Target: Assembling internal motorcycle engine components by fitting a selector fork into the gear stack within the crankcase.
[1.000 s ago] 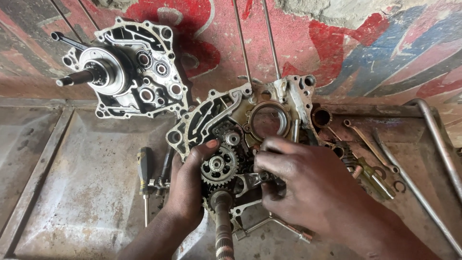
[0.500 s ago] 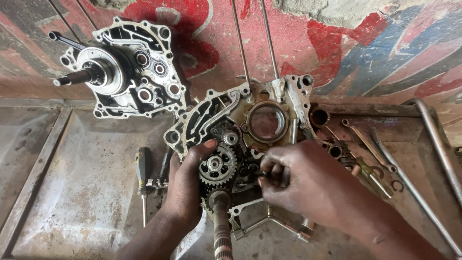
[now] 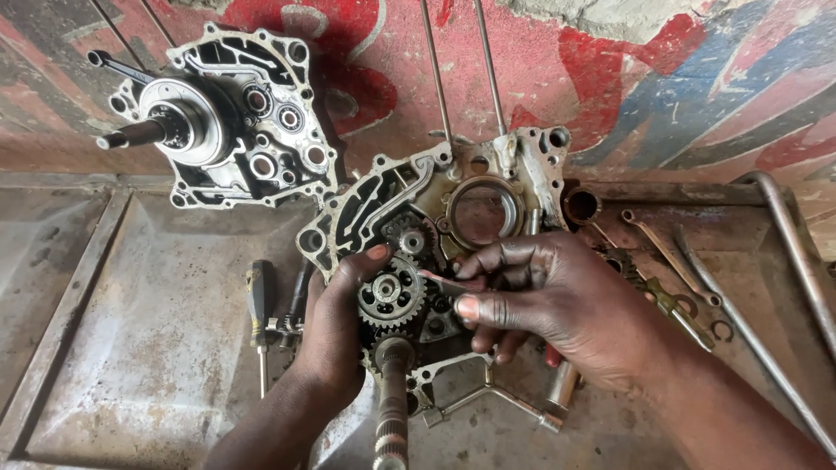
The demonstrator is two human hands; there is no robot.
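Engine crankcase half (image 3: pixel 435 218) lies centre on metal desk (image 3: pixel 131 348). Left hand (image 3: pixel 335 322) at 7 o'clock of case, fingers curled round toothed gear (image 3: pixel 390 296), thumb on its top edge. Right hand (image 3: pixel 557 300) at 4 o'clock of case, fingertips pinching thin metal tool (image 3: pixel 444 283) whose tip points at gear. Splined shaft (image 3: pixel 392 409) runs down from gear toward 6 o'clock. Second crankcase half (image 3: pixel 226 113) at 10 o'clock, leaning on painted wall. Screwdriver (image 3: pixel 259 318) at 9 o'clock, spanners (image 3: pixel 662 261) at 3 o'clock.
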